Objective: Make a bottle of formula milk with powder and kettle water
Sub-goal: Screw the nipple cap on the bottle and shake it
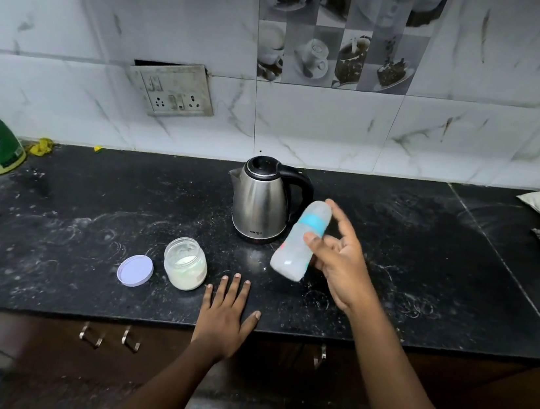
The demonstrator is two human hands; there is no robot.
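Steel kettle [264, 200]: upright at back-centre of counter, lid closed, handle to the right; stands just behind the bottle.
Bottle [300, 241]: milky plastic w/ blue collar, cap end tilted up and away, blurred, off the counter [85, 241]; looks mid-shake. Contents can't be made out.
Right hand [340, 261]: grips bottle's lower half, thumb across the front, other fingers loosely spread behind; grip looks light.
Left hand [225, 311]: flat on counter edge, fingers splayed, holding nothing.
Powder jar [186, 263]: open, white powder inside, just left of left hand.
Lid [135, 270]: lilac, lying flat, touching or nearly touching jar's left side.
Stage (guess): mixing, near the end.
Risk 1: loose grip + swinging → bottle slips, hits kettle or counter.
Risk 2: collar not tight → leaks while shaken.
Risk 3: open jar close to left hand → knocked over, powder spilt.
Risk 4: kettle may be hot; bottle hand near it.
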